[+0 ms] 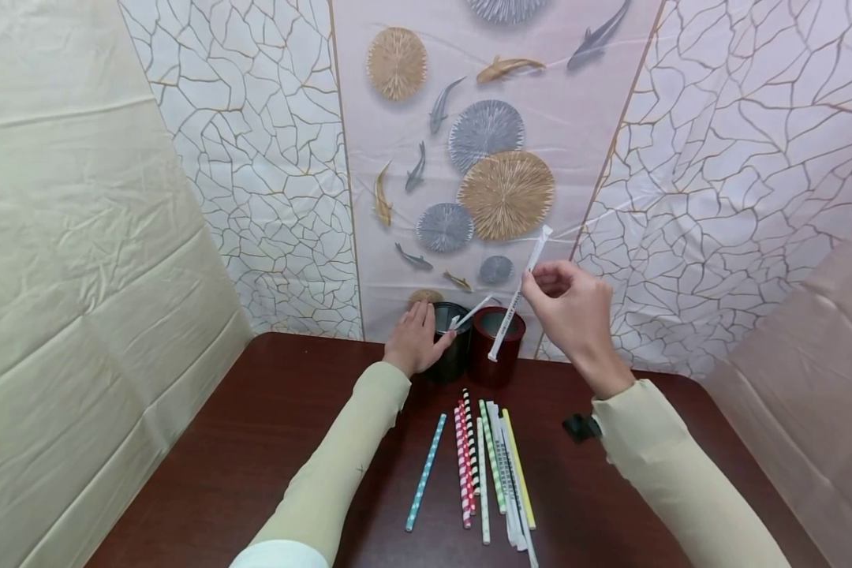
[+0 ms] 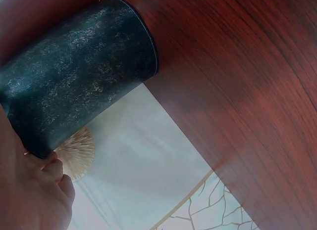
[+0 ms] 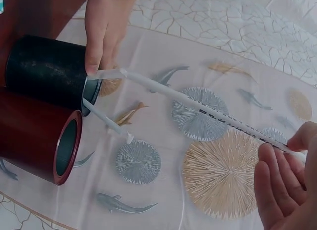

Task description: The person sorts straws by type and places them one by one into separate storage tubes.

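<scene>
My left hand grips the rim of a black cup, with the thumb over its near edge and the fingers on the far side. A white wrapped straw sticks out of that cup's mouth, and another short white end shows beside the left thumb. Between thumb and fingertips, my right hand pinches a paper-wrapped straw with dark print, held slanted in the air. In the head view its lower end overlaps the dark red cup, which stands right beside the black one.
Loose straws lie on the dark wooden table: a blue dotted straw set apart, pink striped straws, a yellow straw, green and black striped ones, and several white wrapped straws. A patterned cloth hangs behind the cups.
</scene>
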Demonstrator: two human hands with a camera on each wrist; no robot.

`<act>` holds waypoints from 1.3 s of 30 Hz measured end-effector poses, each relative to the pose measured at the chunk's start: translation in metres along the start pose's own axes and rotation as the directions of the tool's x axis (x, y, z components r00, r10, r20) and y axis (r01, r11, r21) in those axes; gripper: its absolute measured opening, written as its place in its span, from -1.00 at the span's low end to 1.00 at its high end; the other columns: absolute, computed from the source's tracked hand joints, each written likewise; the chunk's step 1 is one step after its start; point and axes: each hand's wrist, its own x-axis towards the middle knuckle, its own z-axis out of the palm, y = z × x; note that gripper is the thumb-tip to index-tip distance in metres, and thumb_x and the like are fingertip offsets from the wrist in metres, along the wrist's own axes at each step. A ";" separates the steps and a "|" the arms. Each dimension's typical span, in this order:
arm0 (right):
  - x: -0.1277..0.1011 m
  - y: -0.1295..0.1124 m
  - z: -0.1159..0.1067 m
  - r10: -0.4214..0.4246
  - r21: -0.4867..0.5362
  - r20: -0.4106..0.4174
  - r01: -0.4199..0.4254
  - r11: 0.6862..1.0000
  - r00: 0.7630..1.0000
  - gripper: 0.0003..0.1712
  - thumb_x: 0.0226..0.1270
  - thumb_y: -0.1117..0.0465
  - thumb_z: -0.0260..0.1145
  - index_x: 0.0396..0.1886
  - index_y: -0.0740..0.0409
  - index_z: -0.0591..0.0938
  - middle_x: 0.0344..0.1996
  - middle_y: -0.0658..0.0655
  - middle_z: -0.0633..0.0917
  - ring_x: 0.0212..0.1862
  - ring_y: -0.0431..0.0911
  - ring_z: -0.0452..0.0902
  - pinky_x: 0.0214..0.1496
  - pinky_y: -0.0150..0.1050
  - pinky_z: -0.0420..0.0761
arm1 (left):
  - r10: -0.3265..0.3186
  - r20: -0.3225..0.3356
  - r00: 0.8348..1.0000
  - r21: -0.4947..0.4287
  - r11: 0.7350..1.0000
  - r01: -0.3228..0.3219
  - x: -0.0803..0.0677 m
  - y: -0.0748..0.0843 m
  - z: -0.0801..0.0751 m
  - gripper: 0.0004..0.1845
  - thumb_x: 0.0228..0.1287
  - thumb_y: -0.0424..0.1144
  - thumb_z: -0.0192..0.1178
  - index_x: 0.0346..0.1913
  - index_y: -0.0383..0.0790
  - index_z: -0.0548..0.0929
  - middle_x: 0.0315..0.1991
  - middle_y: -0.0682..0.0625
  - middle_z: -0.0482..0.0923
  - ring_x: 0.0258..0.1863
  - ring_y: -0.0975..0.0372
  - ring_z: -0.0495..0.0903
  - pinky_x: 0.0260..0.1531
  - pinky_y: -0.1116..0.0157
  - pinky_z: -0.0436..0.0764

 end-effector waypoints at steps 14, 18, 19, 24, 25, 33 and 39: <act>0.016 0.009 0.032 -0.055 0.124 -0.129 0.071 0.990 0.990 -0.89 0.37 0.34 0.43 -0.28 0.35 0.78 -0.42 0.26 0.84 -0.40 -0.59 0.59 -0.25 -0.68 0.60 | -0.002 -0.019 1.000 0.001 1.000 0.002 -0.003 0.001 -0.001 -0.08 0.66 0.37 -0.40 0.72 -0.28 -0.04 0.76 -0.17 -0.14 0.76 0.04 -0.11 0.72 0.16 0.00; 0.021 0.012 0.042 -0.049 0.142 -0.149 0.070 0.987 0.988 -0.87 0.39 0.32 0.42 -0.24 0.34 0.79 -0.40 0.26 0.85 -0.38 -0.45 0.66 -0.24 -0.67 0.60 | 0.001 -0.023 1.000 -0.002 1.000 -0.001 -0.003 0.001 0.000 -0.08 0.66 0.37 -0.39 0.71 -0.29 -0.03 0.76 -0.17 -0.13 0.76 0.04 -0.10 0.72 0.16 0.01; 0.021 0.013 0.045 -0.048 0.144 -0.153 0.070 0.987 0.987 -0.86 0.39 0.31 0.42 -0.23 0.34 0.79 -0.39 0.26 0.85 -0.38 -0.39 0.69 -0.24 -0.66 0.61 | 0.001 -0.023 1.000 -0.004 1.000 -0.001 -0.003 0.001 0.000 -0.09 0.66 0.36 -0.39 0.71 -0.29 -0.03 0.76 -0.18 -0.12 0.76 0.04 -0.09 0.72 0.16 0.01; 0.023 0.019 0.064 -0.056 0.153 -0.147 0.079 0.985 0.987 -0.83 0.40 0.30 0.42 -0.21 0.38 0.79 -0.36 0.28 0.85 -0.36 0.03 0.81 -0.23 -0.67 0.61 | -0.003 -0.020 1.000 -0.013 1.000 0.003 0.001 0.000 0.002 -0.08 0.66 0.36 -0.38 0.72 -0.30 -0.06 0.76 -0.18 -0.14 0.76 0.03 -0.11 0.72 0.15 0.00; 0.023 0.021 0.068 -0.058 0.153 -0.142 0.080 0.985 0.988 -0.81 0.40 0.29 0.43 -0.21 0.39 0.79 -0.36 0.29 0.85 -0.35 0.08 0.82 -0.23 -0.68 0.61 | -0.006 -0.019 1.000 -0.013 1.000 0.006 0.002 -0.001 0.002 -0.08 0.66 0.37 -0.38 0.72 -0.29 -0.06 0.76 -0.18 -0.14 0.76 0.04 -0.12 0.72 0.15 0.00; 0.014 0.035 0.101 -0.050 0.143 -0.136 0.070 0.987 0.989 -0.82 0.38 0.30 0.43 -0.19 0.38 0.80 -0.34 0.30 0.86 -0.35 0.13 0.84 -0.25 -0.60 0.65 | -0.002 -0.035 0.999 0.003 1.000 0.002 0.001 0.001 0.001 -0.07 0.66 0.37 -0.37 0.71 -0.30 -0.02 0.75 -0.19 -0.10 0.75 0.03 -0.08 0.72 0.14 0.03; 0.007 0.043 0.113 0.012 0.055 -0.010 -0.012 0.998 1.000 -0.73 0.44 0.23 0.44 -0.09 0.40 0.78 -0.24 0.31 0.86 -0.22 0.11 0.87 -0.14 -0.07 0.83 | -0.006 -0.027 1.000 -0.006 1.000 0.006 0.000 0.001 0.001 -0.08 0.66 0.37 -0.36 0.71 -0.30 -0.03 0.75 -0.18 -0.11 0.76 0.04 -0.09 0.72 0.15 0.02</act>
